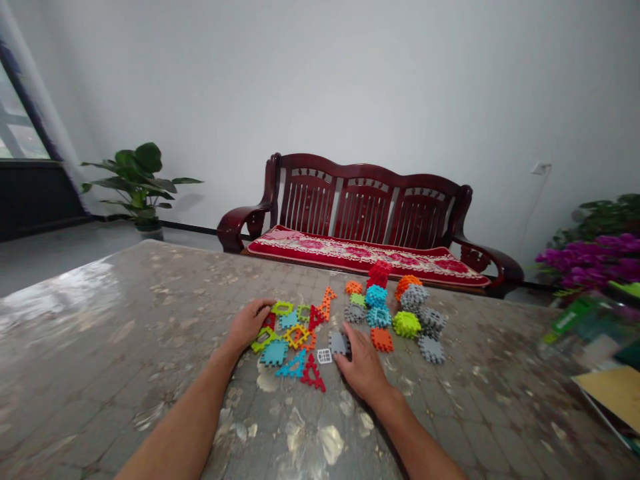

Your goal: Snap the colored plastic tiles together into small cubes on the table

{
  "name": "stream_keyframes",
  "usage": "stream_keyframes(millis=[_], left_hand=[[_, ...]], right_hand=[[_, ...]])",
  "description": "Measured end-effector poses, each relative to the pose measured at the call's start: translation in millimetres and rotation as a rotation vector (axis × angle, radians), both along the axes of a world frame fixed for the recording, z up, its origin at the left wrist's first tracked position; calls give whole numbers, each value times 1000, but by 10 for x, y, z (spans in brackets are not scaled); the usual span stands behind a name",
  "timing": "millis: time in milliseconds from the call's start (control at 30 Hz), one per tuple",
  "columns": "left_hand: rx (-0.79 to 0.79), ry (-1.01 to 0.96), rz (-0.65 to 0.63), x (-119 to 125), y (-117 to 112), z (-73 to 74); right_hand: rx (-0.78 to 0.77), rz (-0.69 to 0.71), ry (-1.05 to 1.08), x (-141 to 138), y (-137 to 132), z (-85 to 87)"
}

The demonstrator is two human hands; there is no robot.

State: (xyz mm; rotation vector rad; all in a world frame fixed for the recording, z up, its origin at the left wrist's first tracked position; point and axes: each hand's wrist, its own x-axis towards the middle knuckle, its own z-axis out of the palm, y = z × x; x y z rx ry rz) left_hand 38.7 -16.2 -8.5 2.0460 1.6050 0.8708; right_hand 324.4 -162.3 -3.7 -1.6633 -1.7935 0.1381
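1. Your left hand (249,325) lay flat and open on the table (125,320), its fingers touching the near edge of a loose spread of flat frame pieces (293,333), gripping nothing
2. Your right hand (361,363) rested palm down with the fingertips pressed on a grey toothed tile (339,343); whether the thumb had closed under it could not be told
3. A small white window piece (324,356) sat just beside that tile, and a red triangle (313,373) lay near it, towards you
4. By the look of it little was joined: the frames lay single and flat, and only the red stack (379,274) at the far side stood as anything built
5. The solid tiles, namely the blue ones (376,305), a green one (406,324), an orange one (382,339) and the grey ones (431,330), sat bunched to the right, apparently unconnected, so most of the assembling seemed left to do
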Motion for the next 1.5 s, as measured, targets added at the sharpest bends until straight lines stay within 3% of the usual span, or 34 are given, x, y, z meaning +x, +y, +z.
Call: stream_keyframes(millis=[200,367,500,733,967,1333,1500], left_hand=[[-34,33,1,10,-15,66],[-42,55,-1,1,30,62],[-35,65,-2,-9,58,40],[-47,103,11,-13,81,23],[-50,134,30,-10,90,28],[-56,119,22,-8,85,42],[-51,116,18,-5,79,29]], right_hand=[[42,38,-33,-21,-29,69],[191,-19,2,115,-74,155],[294,-203,53,492,-57,194],[335,-484,141,1300,-204,161],[365,-635,161,1736,-414,36],[234,-600,120,1841,-445,-126],[370,-649,66,1767,-457,-30]])
